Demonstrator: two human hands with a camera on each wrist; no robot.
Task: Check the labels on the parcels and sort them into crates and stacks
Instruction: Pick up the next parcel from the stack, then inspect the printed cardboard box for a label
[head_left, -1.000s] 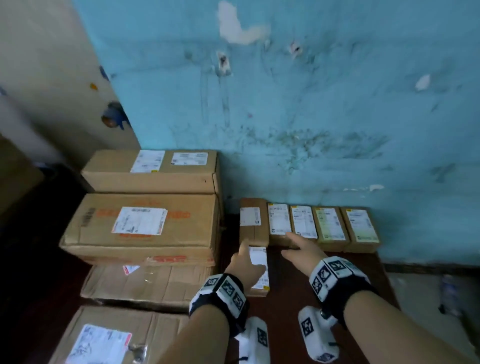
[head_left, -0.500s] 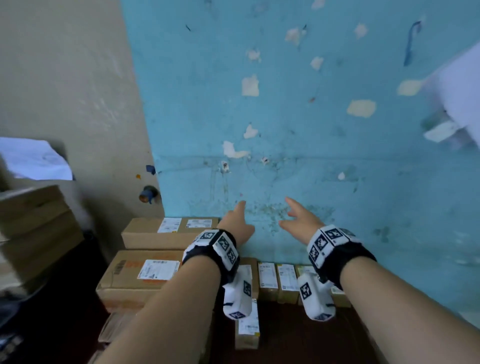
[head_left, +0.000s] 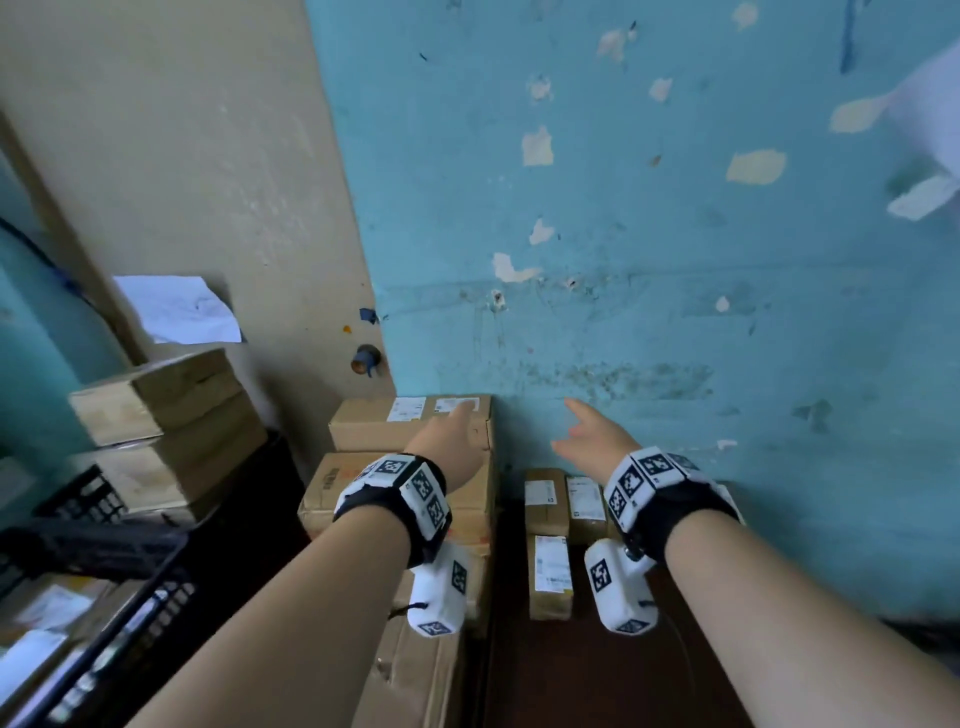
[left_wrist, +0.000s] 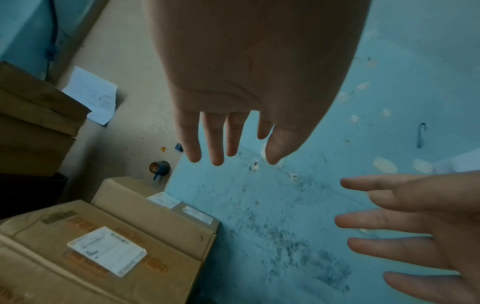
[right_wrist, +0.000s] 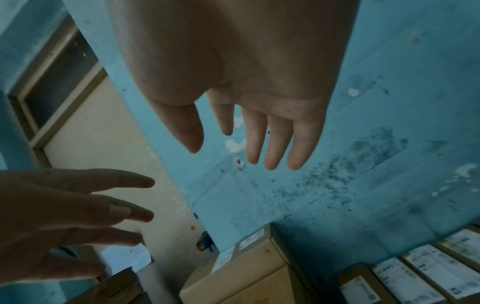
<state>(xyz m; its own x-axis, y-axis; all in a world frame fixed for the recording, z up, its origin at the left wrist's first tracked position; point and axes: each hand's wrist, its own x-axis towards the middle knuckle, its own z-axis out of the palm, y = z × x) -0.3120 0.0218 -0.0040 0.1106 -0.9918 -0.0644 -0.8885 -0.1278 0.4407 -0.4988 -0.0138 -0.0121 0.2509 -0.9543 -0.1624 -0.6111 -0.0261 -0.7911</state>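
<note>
From the head view, your left hand (head_left: 449, 441) and right hand (head_left: 592, 441) hover empty with fingers spread, above the stacked parcels (head_left: 410, 421) against the blue wall (head_left: 623, 260). Your left wrist view shows straight fingers (left_wrist: 215, 139) over those parcels (left_wrist: 109, 246). Your right wrist view shows small labelled parcels (right_wrist: 415, 273) below the wall.

Small parcels (head_left: 549, 577) on dark table (head_left: 571, 675)

Dim, flat indoor light with soft shadows and no glare. Wide-angle bending curves the edges; the wrist views are grainy, the near palms blurred
</note>
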